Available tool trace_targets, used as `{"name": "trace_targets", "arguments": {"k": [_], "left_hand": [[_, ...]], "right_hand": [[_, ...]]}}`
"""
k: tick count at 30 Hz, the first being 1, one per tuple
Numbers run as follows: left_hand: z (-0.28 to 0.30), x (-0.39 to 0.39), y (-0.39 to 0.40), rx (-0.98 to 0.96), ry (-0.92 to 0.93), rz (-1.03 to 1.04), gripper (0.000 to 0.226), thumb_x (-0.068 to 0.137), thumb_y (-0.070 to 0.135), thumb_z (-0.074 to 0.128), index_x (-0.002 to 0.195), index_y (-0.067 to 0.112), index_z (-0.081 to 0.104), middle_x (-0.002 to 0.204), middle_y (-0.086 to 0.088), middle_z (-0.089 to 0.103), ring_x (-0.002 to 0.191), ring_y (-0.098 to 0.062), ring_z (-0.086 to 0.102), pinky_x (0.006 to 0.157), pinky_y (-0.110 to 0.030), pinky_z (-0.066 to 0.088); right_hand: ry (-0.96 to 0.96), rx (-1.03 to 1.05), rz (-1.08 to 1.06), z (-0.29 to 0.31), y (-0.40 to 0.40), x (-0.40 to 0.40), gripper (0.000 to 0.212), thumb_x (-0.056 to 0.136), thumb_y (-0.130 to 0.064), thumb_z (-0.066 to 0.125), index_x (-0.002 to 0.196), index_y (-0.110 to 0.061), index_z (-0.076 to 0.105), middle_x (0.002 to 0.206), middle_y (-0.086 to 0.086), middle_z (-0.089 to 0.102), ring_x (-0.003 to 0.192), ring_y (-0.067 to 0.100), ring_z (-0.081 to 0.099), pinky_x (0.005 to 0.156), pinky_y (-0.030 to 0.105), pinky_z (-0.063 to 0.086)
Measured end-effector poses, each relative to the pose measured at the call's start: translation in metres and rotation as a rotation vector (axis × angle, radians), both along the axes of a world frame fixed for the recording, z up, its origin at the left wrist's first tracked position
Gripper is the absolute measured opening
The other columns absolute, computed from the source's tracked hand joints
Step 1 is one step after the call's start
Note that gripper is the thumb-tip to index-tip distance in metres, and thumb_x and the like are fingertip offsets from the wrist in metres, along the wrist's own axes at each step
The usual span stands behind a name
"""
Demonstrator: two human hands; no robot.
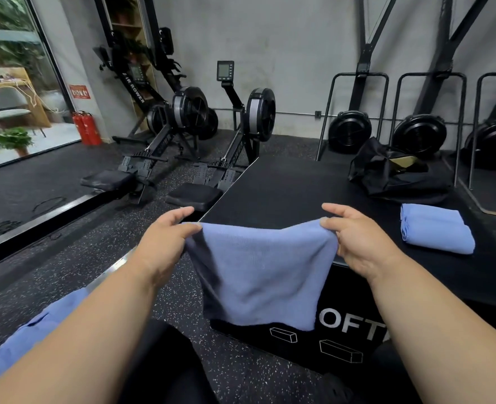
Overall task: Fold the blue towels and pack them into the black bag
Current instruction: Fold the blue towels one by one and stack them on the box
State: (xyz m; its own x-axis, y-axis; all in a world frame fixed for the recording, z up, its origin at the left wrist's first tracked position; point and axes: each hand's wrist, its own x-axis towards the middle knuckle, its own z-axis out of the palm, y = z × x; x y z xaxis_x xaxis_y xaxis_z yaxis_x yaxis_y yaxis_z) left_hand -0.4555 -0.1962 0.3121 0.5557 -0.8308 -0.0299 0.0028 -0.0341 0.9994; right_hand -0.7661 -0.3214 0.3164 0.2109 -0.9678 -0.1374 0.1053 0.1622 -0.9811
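A blue towel (258, 275) hangs in the air in front of a black padded box (284, 188). My left hand (165, 240) pinches its upper left corner and my right hand (360, 240) pinches its upper right corner. The towel's lower edge drapes down over the box's front face. A second blue towel (436, 228), folded, lies on the box top to the right. The black bag (392, 170) sits open at the back right of the box top, something tan showing inside. More blue cloth (28, 339) lies at the lower left, partly behind my left arm.
Two black rowing machines (182, 135) stand on the speckled rubber floor to the left of the box. Black fan units in metal frames (415, 132) line the back wall. Red fire extinguishers (86, 126) stand by the glass door at the far left.
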Motion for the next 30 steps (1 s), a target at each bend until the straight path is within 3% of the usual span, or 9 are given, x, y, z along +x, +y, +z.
{"name": "trace_targets", "arguments": {"k": [3, 6, 9, 13, 17, 20, 23, 26, 30], "left_hand": [[0.005, -0.005, 0.002, -0.002, -0.124, 0.021, 0.038, 0.095, 0.007, 0.07, 0.132, 0.018, 0.068, 0.123, 0.0, 0.07, 0.115, -0.009, 0.063, 0.086, -0.017, 0.045], [0.014, -0.007, 0.001, -0.027, -0.259, 0.014, 0.033, 0.095, 0.011, 0.069, 0.124, 0.026, 0.071, 0.11, 0.005, 0.071, 0.099, -0.004, 0.063, 0.083, -0.018, 0.045], [0.026, -0.006, -0.008, -0.054, -0.369, -0.008, 0.036, 0.092, 0.01, 0.068, 0.12, 0.033, 0.072, 0.096, 0.009, 0.067, 0.085, -0.004, 0.058, 0.082, -0.024, 0.046], [0.046, 0.005, -0.038, -0.045, -0.422, -0.038, 0.038, 0.088, 0.014, 0.066, 0.118, 0.037, 0.071, 0.09, 0.01, 0.066, 0.076, -0.007, 0.055, 0.076, -0.029, 0.046], [0.078, 0.008, -0.089, -0.033, -0.407, -0.108, 0.036, 0.094, 0.015, 0.06, 0.123, 0.034, 0.068, 0.099, 0.005, 0.068, 0.071, -0.01, 0.059, 0.067, -0.029, 0.052], [0.124, 0.013, -0.132, -0.085, -0.387, -0.078, 0.04, 0.099, 0.01, 0.057, 0.135, 0.025, 0.065, 0.123, -0.005, 0.069, 0.087, -0.017, 0.065, 0.072, -0.029, 0.055], [0.18, 0.018, -0.165, -0.234, -0.393, -0.051, 0.041, 0.101, 0.009, 0.057, 0.139, 0.021, 0.062, 0.125, -0.004, 0.067, 0.089, -0.011, 0.06, 0.075, -0.021, 0.051], [0.218, 0.016, -0.18, -0.368, -0.396, -0.085, 0.04, 0.101, 0.007, 0.059, 0.14, 0.018, 0.061, 0.128, -0.005, 0.066, 0.105, -0.01, 0.061, 0.096, -0.022, 0.051], [0.176, 0.01, -0.171, -0.335, -0.395, -0.156, 0.038, 0.099, 0.003, 0.062, 0.132, 0.023, 0.063, 0.121, -0.004, 0.069, 0.103, -0.015, 0.061, 0.096, -0.03, 0.049]], "right_hand": [[0.03, 0.036, 0.009, -0.009, 0.002, -0.009, 0.038, 0.094, -0.003, 0.067, 0.126, -0.022, 0.067, 0.112, 0.009, 0.073, 0.084, 0.02, 0.069, 0.072, 0.036, 0.057], [0.062, 0.043, 0.033, -0.009, 0.0, -0.012, 0.035, 0.094, -0.003, 0.067, 0.124, -0.023, 0.068, 0.105, 0.006, 0.074, 0.073, 0.015, 0.068, 0.061, 0.029, 0.054], [0.114, -0.026, -0.014, 0.001, -0.008, -0.012, 0.032, 0.093, -0.005, 0.069, 0.115, -0.027, 0.072, 0.097, 0.004, 0.068, 0.073, 0.015, 0.057, 0.063, 0.027, 0.047], [0.167, -0.139, -0.088, 0.024, -0.034, -0.005, 0.027, 0.091, -0.006, 0.071, 0.108, -0.025, 0.074, 0.104, 0.005, 0.072, 0.08, 0.014, 0.062, 0.069, 0.026, 0.05], [0.226, -0.219, -0.128, 0.058, -0.081, 0.007, 0.029, 0.089, -0.001, 0.067, 0.107, -0.023, 0.074, 0.111, 0.011, 0.073, 0.083, 0.016, 0.062, 0.068, 0.025, 0.048], [0.181, -0.269, -0.153, 0.107, -0.118, 0.016, 0.034, 0.091, 0.004, 0.063, 0.117, -0.017, 0.072, 0.108, 0.015, 0.072, 0.078, 0.016, 0.06, 0.066, 0.026, 0.048], [0.128, -0.377, -0.208, 0.169, -0.149, 0.015, 0.04, 0.092, 0.004, 0.06, 0.125, -0.015, 0.069, 0.111, 0.011, 0.068, 0.078, 0.013, 0.057, 0.063, 0.024, 0.046], [0.098, -0.5, -0.254, 0.212, -0.166, 0.009, 0.039, 0.087, 0.003, 0.061, 0.116, -0.022, 0.069, 0.123, 0.011, 0.067, 0.083, 0.015, 0.059, 0.068, 0.026, 0.047], [0.145, -0.507, -0.274, 0.192, -0.165, -0.005, 0.039, 0.085, 0.004, 0.061, 0.109, -0.025, 0.072, 0.103, 0.007, 0.069, 0.081, 0.018, 0.055, 0.066, 0.029, 0.044]]}}
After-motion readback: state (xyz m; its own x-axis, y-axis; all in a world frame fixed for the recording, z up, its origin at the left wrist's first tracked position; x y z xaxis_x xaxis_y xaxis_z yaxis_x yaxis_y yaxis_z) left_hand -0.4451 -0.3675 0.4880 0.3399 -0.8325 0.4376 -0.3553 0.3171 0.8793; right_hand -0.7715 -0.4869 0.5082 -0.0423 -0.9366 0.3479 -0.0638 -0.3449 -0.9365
